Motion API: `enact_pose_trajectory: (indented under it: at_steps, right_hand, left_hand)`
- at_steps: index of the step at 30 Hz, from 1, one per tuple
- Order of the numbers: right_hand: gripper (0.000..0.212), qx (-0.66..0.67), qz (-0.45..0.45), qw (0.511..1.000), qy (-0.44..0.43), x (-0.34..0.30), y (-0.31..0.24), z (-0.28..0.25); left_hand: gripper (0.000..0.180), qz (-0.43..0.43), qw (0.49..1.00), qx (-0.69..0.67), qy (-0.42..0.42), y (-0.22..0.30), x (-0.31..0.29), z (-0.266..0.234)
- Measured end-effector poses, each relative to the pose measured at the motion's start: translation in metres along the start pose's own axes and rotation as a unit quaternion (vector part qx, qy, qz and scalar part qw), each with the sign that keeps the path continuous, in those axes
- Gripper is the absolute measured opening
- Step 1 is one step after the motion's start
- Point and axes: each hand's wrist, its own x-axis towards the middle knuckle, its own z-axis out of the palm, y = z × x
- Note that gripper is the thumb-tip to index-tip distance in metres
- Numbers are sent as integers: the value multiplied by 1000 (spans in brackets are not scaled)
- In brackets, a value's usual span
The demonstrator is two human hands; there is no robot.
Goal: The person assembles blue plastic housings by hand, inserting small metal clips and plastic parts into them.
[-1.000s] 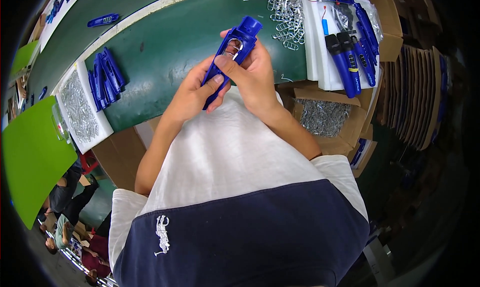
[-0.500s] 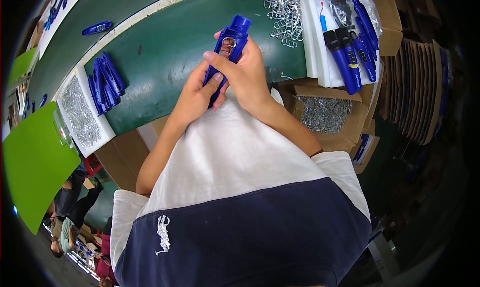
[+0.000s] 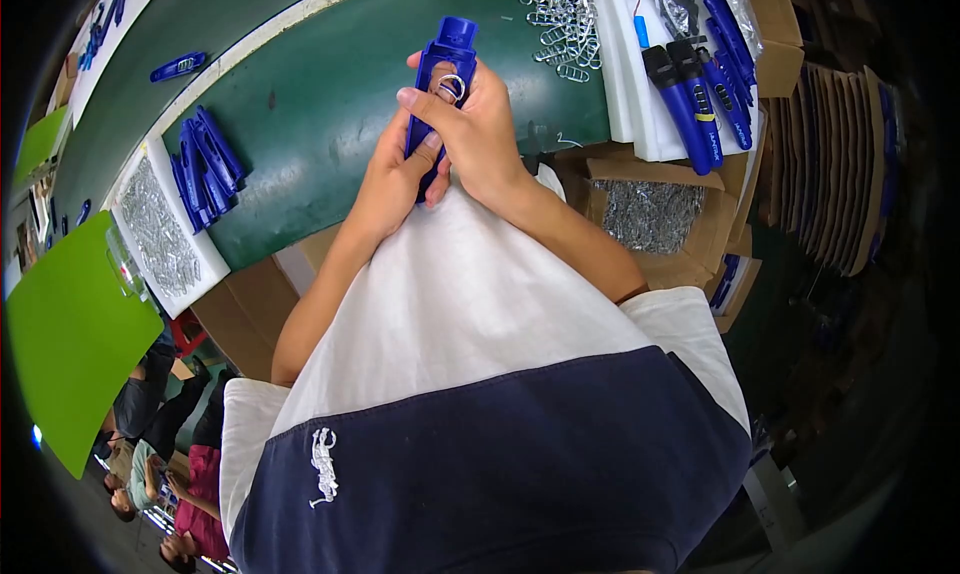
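Over the near edge of the green table, both hands hold a blue plastic microphone handle shell (image 3: 455, 49), tilted with its narrow end away from me. My left hand (image 3: 392, 179) grips its lower left side, thumb on the front. My right hand (image 3: 478, 139) wraps the right side, its thumb lying across the shell just below the opening. In that opening sits a shiny wire clip frame (image 3: 451, 86); fingers show behind it. The right fingertips are partly hidden behind the shell.
Wire clips (image 3: 565, 19) lie heaped at the far right, beside white foam (image 3: 625, 84) bearing blue microphones (image 3: 680, 104). A carton (image 3: 650, 219) holds metal parts. To the left are blue shells (image 3: 208, 169), a foam tray (image 3: 205, 272) of metal pieces, and a green panel (image 3: 80, 344). People sit lower left.
Both hands and the shell have shifted slightly left and away from me, and the shell stands a little more upright. The wire frame in the opening now sits more to the right.
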Motion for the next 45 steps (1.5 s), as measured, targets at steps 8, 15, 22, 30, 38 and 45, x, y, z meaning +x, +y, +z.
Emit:
enact_pose_trajectory:
  at_steps: [8,15,22,30,38,45]
  right_hand:
    - [52,43,-113,992,27,9,19,-3]
    - [61,-72,-52,996,23,13,6,-7]
    - [55,-296,-254,918,75,14,8,-20]
    - [20,-273,-310,901,134,17,14,-42]
    - [12,-161,-195,927,275,-13,14,-69]
    - [12,73,-138,921,356,-61,-4,-143]
  left_hand:
    - [34,48,998,4,36,5,-3,-6]
    - [44,81,990,54,105,10,-2,-4]
    - [51,38,998,-10,45,9,4,-15]
    - [52,67,990,99,78,-5,11,-20]
    - [33,-43,968,237,-68,29,25,11]
    - [34,-70,974,210,-41,8,41,5]
